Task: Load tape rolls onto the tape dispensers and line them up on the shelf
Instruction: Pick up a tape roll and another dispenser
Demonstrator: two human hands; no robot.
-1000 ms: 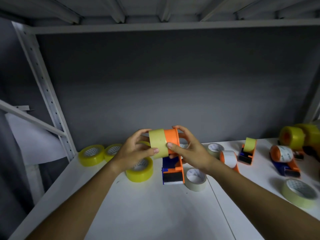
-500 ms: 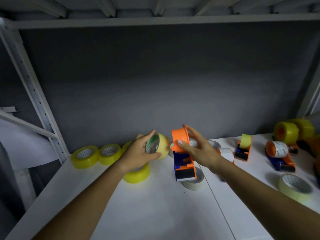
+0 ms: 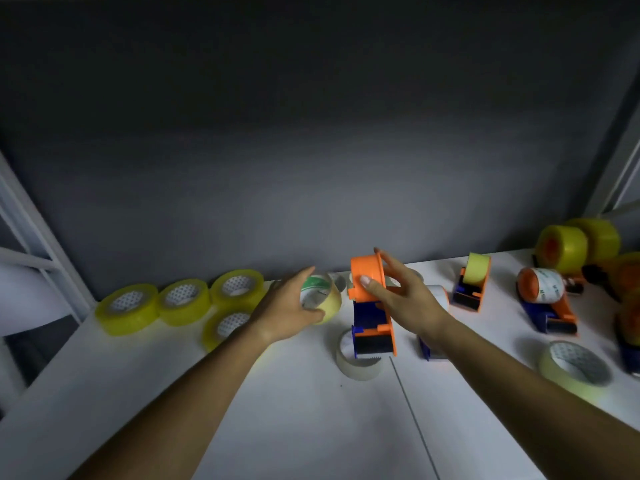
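My left hand (image 3: 290, 310) grips a pale yellow tape roll (image 3: 321, 297) above the white shelf (image 3: 298, 420), its core facing me. My right hand (image 3: 398, 292) holds an orange and blue tape dispenser (image 3: 370, 308) by its empty orange spool, just right of the roll; roll and spool are apart. A clear tape roll (image 3: 358, 363) lies flat under the dispenser's blade end. Loaded dispensers stand to the right: one with a yellow roll (image 3: 471, 284), one with a white roll (image 3: 547, 299).
Several yellow rolls (image 3: 183, 301) lie along the back wall at left. Another roll (image 3: 576, 365) lies flat at right, and big yellow rolls on dispensers (image 3: 576, 249) crowd the far right. Shelf uprights stand at both sides.
My left hand has pulled the pale yellow roll off the orange spool and carried it left and down. The dispenser has dropped lower in my right hand. The camera tilted down.
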